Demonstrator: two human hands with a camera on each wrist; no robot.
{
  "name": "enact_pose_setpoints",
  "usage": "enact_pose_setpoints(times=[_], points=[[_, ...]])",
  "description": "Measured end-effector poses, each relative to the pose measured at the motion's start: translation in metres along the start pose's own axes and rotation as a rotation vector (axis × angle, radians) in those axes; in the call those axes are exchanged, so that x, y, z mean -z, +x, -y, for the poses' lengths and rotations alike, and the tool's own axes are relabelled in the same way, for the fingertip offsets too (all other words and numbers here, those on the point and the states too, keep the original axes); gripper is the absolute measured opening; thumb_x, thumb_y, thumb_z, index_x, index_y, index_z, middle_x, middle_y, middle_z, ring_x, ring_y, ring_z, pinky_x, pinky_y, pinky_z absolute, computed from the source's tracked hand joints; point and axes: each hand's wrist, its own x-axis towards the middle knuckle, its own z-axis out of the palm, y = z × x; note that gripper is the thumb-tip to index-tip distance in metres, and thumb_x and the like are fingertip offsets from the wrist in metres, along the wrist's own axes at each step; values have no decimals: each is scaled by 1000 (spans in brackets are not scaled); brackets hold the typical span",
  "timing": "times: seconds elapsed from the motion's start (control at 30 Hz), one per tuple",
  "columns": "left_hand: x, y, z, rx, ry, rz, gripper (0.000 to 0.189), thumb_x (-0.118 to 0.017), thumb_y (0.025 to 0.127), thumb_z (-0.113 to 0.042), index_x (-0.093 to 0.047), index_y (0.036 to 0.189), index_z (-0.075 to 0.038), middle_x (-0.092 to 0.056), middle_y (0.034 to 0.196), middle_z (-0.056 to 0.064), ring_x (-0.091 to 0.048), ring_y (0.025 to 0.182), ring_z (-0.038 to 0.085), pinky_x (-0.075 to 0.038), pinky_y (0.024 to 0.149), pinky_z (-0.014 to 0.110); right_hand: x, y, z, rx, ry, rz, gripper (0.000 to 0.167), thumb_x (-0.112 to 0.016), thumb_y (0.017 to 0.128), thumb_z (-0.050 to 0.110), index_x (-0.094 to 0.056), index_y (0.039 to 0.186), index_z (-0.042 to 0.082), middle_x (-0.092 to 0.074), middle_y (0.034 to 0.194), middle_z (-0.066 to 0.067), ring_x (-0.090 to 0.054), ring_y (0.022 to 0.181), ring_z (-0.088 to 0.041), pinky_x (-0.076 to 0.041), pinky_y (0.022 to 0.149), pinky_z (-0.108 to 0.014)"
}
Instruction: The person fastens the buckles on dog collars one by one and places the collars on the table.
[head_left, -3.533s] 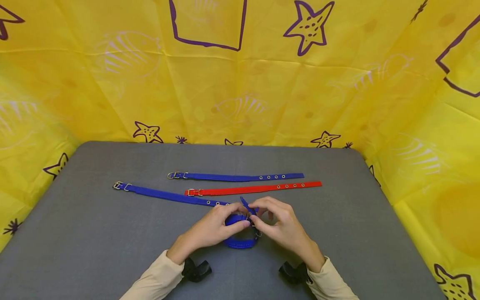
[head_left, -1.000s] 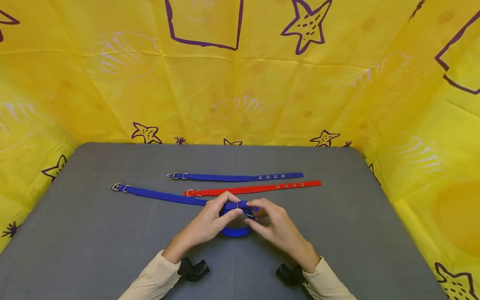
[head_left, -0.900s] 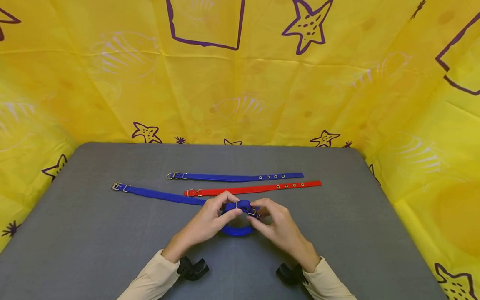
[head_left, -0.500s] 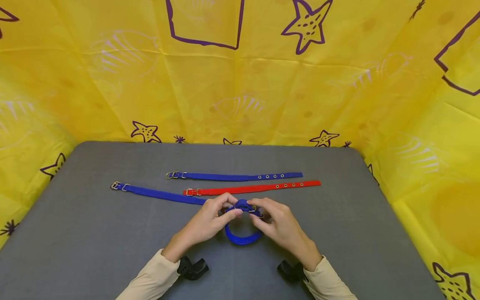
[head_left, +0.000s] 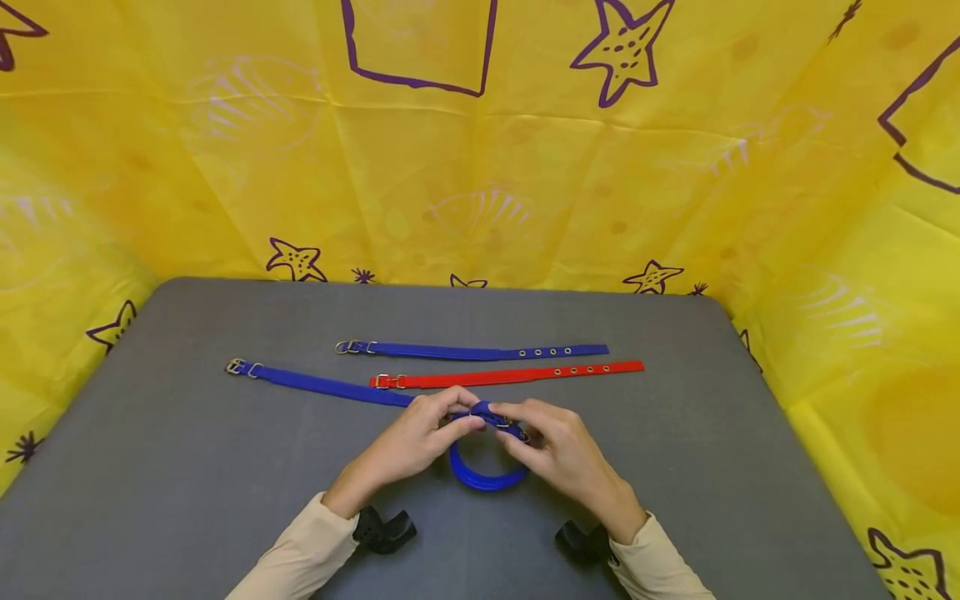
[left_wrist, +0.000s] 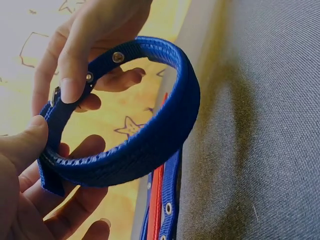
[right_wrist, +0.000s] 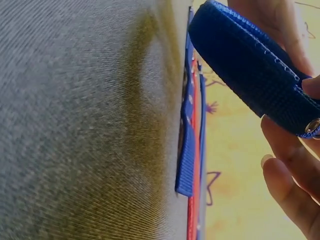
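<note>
A blue padded collar, bent into a closed ring, is held between both hands above the table. My left hand pinches its upper left part, where a short strap end sticks out beneath the thumb in the left wrist view. On the buckle side, my right hand pinches the collar between thumb and fingers. The metal buckle shows between the hands, partly covered by fingertips. Metal eyelets show on the ring's inner side. In the right wrist view, the ring's outer face shows stitched edging.
Behind the hands, a second blue collar, a red collar and another blue collar lie stretched out on the grey table. The left hand hides the nearest one's end. Yellow patterned cloth surrounds the table's back and sides.
The strap end that stood up between the fingers earlier is now folded down at the buckle. In the last second, the ring has swung slightly right and lower; both hands keep their pinch.
</note>
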Motion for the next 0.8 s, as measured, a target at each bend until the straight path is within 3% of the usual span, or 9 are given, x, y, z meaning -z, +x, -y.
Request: enact_pose_setpoints(times=[0.07, 0.3, 0.53, 0.8], points=[[0, 1, 0, 1, 0, 6, 17, -59, 100, -26, -63, 112, -14, -75, 106, 2, -66, 95, 7, -49, 82, 24, 1, 0, 0, 9, 5, 5, 33, -77, 85, 7, -72, 117, 14, -57, 77, 7, -45, 62, -3, -34, 57, -9], [0, 0, 0, 34, -5, 11, 17, -60, 100, -27, -64, 110, -14, -76, 100, 4, -51, 75, 6, -41, 68, 22, -1, 1, -1, 37, -15, 8, 30, -74, 87, 9, -71, 117, 14, -57, 78, 7, -45, 64, -3, -34, 59, -8], [2, 0, 4, 41, -62, 22, 24, -60, 100, -27, -56, 120, -13, -75, 108, 5, -65, 95, 8, -50, 83, 25, -4, 1, -1, -2, -66, -24, 34, -75, 84, 7, -70, 117, 14, -62, 83, 6, -47, 64, -3, -35, 58, -9], [8, 1, 3, 58, -35, 34, 25, -59, 100, -29, -57, 120, -14, -76, 110, 1, -69, 103, 10, -50, 90, 27, -3, 1, -3, -32, -106, -63, 31, -75, 86, 10, -71, 117, 14, -68, 87, 6, -49, 66, -2, -38, 60, -11]])
